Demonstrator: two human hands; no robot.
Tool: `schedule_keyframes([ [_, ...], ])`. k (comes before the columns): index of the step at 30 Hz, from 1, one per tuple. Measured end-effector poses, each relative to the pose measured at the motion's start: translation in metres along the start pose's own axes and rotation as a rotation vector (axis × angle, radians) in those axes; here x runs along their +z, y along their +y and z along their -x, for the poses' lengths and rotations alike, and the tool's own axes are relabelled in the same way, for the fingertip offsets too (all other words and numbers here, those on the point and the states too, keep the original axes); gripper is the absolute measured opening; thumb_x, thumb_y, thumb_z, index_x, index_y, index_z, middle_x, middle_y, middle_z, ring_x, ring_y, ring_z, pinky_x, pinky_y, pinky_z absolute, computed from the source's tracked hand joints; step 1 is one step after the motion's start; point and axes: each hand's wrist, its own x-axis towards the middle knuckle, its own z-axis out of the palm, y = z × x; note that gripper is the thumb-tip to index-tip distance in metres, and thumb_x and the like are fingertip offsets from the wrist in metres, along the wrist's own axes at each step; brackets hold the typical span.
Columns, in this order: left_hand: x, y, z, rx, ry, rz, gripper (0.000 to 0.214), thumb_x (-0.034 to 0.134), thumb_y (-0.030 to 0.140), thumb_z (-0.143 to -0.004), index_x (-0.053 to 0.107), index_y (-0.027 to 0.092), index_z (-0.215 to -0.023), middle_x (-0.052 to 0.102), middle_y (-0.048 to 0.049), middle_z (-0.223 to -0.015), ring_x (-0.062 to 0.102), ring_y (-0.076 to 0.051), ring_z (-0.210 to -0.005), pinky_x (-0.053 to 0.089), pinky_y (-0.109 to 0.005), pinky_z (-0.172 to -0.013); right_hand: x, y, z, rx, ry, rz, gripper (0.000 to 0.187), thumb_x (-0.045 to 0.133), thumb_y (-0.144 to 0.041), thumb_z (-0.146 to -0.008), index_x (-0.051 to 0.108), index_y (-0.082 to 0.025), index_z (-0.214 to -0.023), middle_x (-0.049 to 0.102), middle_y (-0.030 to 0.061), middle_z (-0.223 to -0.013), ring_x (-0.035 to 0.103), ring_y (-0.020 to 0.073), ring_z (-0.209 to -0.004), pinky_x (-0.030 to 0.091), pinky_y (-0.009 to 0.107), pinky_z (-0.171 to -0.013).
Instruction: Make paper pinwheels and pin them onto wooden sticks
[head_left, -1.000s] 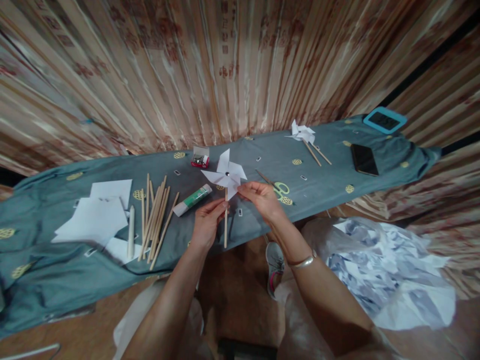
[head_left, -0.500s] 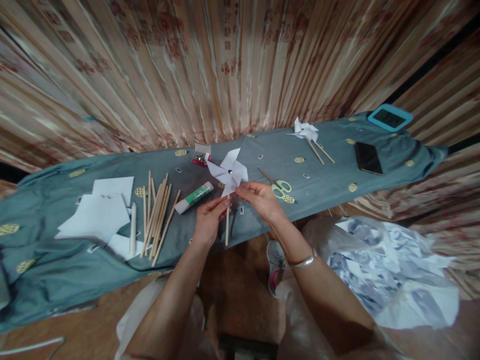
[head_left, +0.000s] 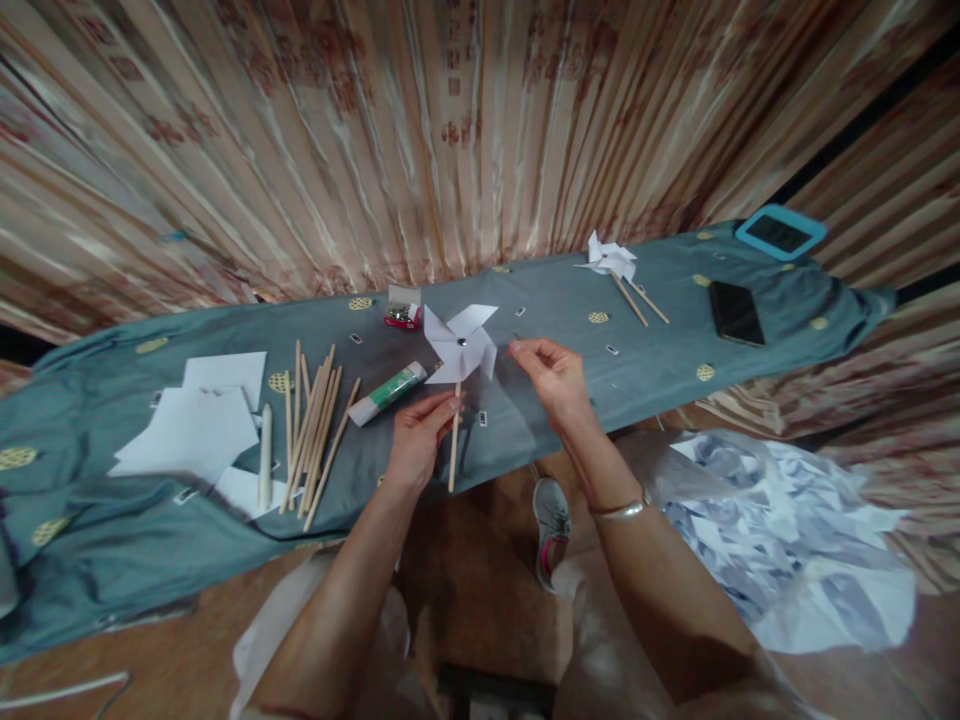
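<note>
Right now, we hold a white paper pinwheel above the cloth-covered tabletop, its wooden stem pinched by our left hand. Our right hand hovers to the pinwheel's right, apart from it; we cannot tell whether its fingertips grip anything. Left of the pinwheel lie a glue stick, loose wooden sticks and paper sheets; farther right, a smartphone.
</note>
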Motion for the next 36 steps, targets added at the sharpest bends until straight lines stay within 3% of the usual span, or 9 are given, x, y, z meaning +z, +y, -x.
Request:
schedule_keyframes([
  [4, 0.001, 0.0, 0.001, -0.021, -0.015, -0.001, 0.042, 0.095, 0.035, -0.038, 0.078, 0.015, -0.07, 0.074, -0.0041, -0.069, 0.06, -0.009, -0.06, 0.049, -0.022, -0.063, 0.004, 0.0, -0.003, 0.114, -0.012, -0.106, 0.05, 0.084, -0.059, -0.045, 0.07, -0.021, -0.074, 0.067, -0.0008, -0.069, 0.054, 0.0128, -0.067, 0.042, 0.025, -0.063],
  [9, 0.003, 0.001, 0.002, -0.036, -0.012, -0.007, 0.042, 0.095, 0.035, -0.036, 0.078, 0.015, -0.068, 0.073, -0.0034, -0.067, 0.06, -0.009, -0.059, 0.048, -0.021, -0.061, 0.009, -0.002, -0.001, 0.222, -0.099, -0.191, 0.05, 0.088, -0.057, -0.036, 0.071, -0.021, -0.066, 0.065, -0.0031, -0.061, 0.053, 0.0102, -0.061, 0.042, 0.024, -0.062],
  [17, 0.002, -0.001, 0.001, -0.028, -0.018, 0.003, 0.041, 0.096, 0.035, -0.036, 0.079, 0.016, -0.069, 0.075, -0.0043, -0.072, 0.061, -0.01, -0.062, 0.049, -0.021, -0.062, 0.009, -0.006, 0.002, 0.26, -0.155, -0.21, 0.041, 0.088, -0.051, -0.042, 0.069, -0.019, -0.06, 0.062, -0.0039, -0.055, 0.05, 0.0072, -0.054, 0.037, 0.022, -0.054],
  [36, 0.003, -0.002, 0.0, -0.028, 0.01, 0.023, 0.045, 0.096, 0.037, -0.033, 0.077, 0.016, -0.067, 0.071, -0.0013, -0.062, 0.061, -0.008, -0.057, 0.049, -0.021, -0.062, 0.012, -0.005, 0.011, 0.296, -0.203, -0.213, 0.037, 0.089, -0.047, -0.044, 0.071, -0.02, -0.061, 0.066, -0.003, -0.059, 0.055, 0.0086, -0.057, 0.038, 0.023, -0.057],
])
